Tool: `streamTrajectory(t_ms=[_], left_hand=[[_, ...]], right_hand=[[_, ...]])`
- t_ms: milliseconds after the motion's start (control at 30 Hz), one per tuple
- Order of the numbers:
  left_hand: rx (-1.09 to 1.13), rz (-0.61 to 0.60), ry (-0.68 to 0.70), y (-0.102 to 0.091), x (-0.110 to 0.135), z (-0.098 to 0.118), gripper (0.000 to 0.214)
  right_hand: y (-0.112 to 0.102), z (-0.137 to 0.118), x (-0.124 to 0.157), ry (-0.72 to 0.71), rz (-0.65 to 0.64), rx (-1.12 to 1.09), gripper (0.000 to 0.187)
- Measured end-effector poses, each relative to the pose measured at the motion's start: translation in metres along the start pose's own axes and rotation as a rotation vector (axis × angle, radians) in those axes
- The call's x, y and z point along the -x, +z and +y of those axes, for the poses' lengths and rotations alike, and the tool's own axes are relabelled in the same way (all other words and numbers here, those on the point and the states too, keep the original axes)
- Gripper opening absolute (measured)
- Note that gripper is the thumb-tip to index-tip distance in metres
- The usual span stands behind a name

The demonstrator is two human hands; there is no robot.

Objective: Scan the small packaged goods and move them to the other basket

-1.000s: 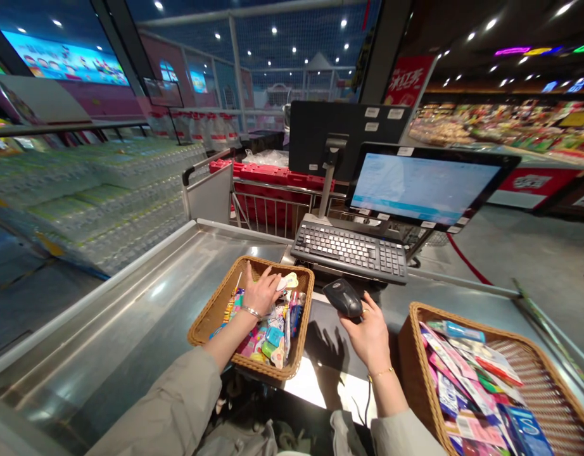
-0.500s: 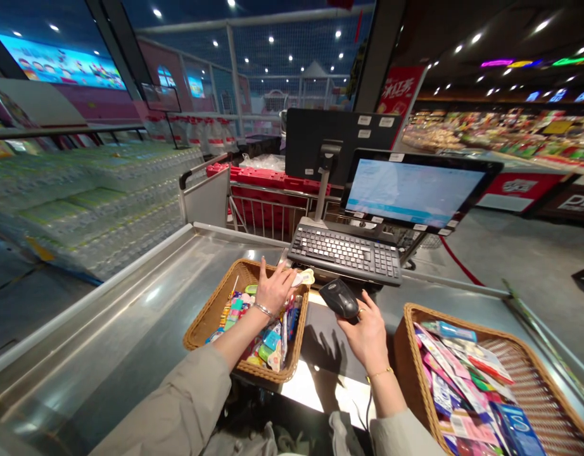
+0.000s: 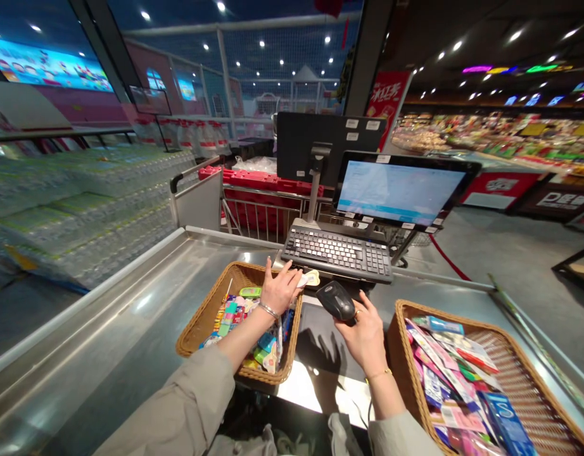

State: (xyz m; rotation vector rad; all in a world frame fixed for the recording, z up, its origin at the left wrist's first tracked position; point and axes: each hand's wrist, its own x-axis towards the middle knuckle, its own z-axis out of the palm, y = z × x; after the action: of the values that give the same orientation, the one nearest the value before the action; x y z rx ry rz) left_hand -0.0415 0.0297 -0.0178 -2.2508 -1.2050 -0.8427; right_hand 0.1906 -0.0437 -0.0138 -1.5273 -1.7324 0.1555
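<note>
Over the back right part of the left wicker basket, my left hand is closed on a small white and pale yellow packaged item, which pokes out past the basket's rim. Its exact kind is too small to tell. Small colourful packaged goods fill that basket below my wrist. My right hand is wrapped round a black barcode scanner. The scanner's head points left towards the small item, with a gap between them.
A keyboard and a lit monitor stand behind my hands. At the right, a second wicker basket holds toothbrush-like packs and boxes. The metal counter has a raised edge. A trolley stands beyond it.
The whole view has shifted slightly, so the scene sits further left. My left hand with the small item has come a little closer to the scanner. Both holds stay the same.
</note>
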Motion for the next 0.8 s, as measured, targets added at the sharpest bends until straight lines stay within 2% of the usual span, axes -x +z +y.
streamTrajectory(t_ms=[333,800], left_hand=[[0.035,-0.036,0.028,0.004,-0.01,0.012,0.036],[0.047,-0.016,0.062,0.007,-0.019,0.022,0.032]], right_hand=[[-0.009,0.007,0.004,0.034,0.009,0.034,0.023],[-0.017,0.014,0.009,0.035,0.015,0.022,0.021]])
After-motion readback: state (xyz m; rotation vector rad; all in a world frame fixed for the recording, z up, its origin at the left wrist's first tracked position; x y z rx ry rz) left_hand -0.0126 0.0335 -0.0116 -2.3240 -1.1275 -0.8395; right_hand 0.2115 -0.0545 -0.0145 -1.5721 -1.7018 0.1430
